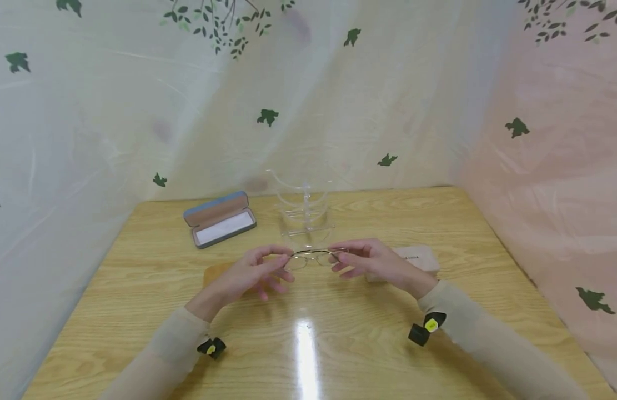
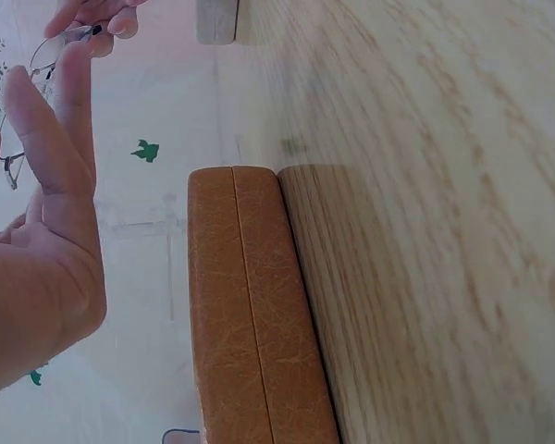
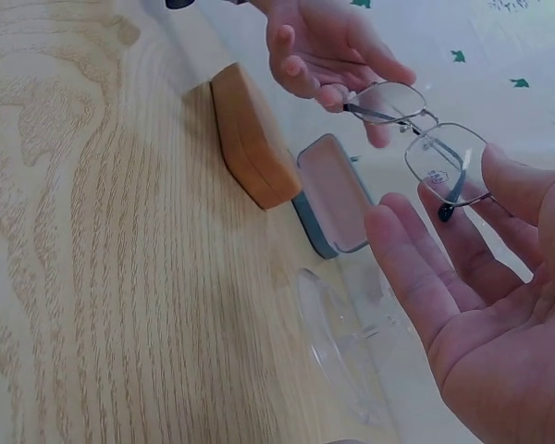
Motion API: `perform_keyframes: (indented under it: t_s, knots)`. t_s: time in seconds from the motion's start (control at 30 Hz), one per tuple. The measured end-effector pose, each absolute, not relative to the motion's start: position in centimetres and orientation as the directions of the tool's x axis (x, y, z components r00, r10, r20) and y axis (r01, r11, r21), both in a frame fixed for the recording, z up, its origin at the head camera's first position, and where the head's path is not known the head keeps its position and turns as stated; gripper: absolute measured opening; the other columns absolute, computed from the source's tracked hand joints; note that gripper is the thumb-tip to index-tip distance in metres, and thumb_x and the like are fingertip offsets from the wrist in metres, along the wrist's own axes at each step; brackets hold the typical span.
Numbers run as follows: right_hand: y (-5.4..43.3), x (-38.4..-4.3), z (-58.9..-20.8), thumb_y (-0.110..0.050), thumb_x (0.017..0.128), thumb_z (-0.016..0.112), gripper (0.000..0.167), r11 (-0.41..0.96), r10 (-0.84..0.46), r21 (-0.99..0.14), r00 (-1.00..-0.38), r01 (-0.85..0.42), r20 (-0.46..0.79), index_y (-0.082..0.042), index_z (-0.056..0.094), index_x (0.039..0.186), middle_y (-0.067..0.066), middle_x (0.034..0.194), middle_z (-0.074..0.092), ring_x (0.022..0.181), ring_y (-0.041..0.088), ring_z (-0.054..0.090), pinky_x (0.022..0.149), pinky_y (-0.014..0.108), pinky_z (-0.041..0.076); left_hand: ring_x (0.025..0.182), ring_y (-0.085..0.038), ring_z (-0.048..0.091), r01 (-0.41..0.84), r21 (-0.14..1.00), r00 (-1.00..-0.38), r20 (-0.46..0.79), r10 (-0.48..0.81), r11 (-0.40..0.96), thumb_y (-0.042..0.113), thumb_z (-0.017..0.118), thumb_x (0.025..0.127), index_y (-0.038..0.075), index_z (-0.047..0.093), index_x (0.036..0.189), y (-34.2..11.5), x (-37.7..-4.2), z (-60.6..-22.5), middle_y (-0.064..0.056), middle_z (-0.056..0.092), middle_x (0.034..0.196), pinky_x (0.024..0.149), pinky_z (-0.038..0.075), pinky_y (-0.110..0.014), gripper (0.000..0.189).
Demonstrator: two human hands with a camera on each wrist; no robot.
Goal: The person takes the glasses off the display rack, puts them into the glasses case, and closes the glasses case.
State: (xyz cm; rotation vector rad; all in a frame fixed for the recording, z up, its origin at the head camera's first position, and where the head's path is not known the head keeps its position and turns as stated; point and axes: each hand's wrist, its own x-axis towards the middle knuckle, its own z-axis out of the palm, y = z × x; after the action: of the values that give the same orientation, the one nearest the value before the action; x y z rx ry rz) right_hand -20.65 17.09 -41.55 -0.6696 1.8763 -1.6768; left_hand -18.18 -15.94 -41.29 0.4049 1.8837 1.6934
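A pair of thin metal-framed eyeglasses (image 1: 312, 258) is held up over the middle of the table between both hands. My left hand (image 1: 258, 269) pinches one side of the frame, and my right hand (image 1: 373, 260) pinches the other. In the right wrist view the eyeglasses (image 3: 435, 148) show clear lenses, one with a small printed mark, and dark temple tips folded in behind them. A brown leather-look glasses case (image 2: 250, 314), closed, lies below the left hand. Behind the right hand is a pale box (image 1: 420, 258) with printed letters, partly hidden.
An open blue glasses case (image 1: 225, 226) with a pinkish lining sits at the back left, a white piece inside. Just beyond the hands stands a clear acrylic display stand (image 1: 307, 214) with curved arms. Leaf-patterned curtains (image 1: 308, 100) enclose the wooden table (image 1: 368, 344).
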Motion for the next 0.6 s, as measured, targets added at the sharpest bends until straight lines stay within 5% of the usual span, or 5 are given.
perform_keyframes:
  t_s: [0.3, 0.6]
  knots:
    - [16.67, -20.82, -41.63, -0.023, 0.106, 0.057, 0.045, 0.091, -0.674, -0.996, -0.736, -0.006, -0.058, 0.003, 0.053, 0.142, 0.034, 0.132, 0.057, 0.113, 0.033, 0.066, 0.094, 0.055, 0.054, 0.115, -0.047, 0.06, -0.15, 0.976, -0.809, -0.214, 0.548, 0.16, 0.041, 0.057, 0.104, 0.009, 0.062, 0.133, -16.27, -18.25, -41.47, -0.016, 0.064, 0.128, 0.063, 0.058, -0.028, 0.043]
    - [16.2, -21.24, -41.22, -0.023, 0.106, 0.057, 0.042, 0.089, -0.677, -0.996, -0.733, -0.004, -0.057, 0.002, 0.056, 0.141, 0.029, 0.128, 0.062, 0.113, 0.034, 0.066, 0.092, 0.051, 0.056, 0.105, -0.043, 0.063, -0.106, 0.986, -0.823, -0.159, 0.546, 0.128, 0.036, 0.058, 0.105, 0.009, 0.061, 0.136, -16.52, -18.48, -41.47, -0.013, 0.066, 0.12, 0.064, 0.059, -0.029, 0.041]
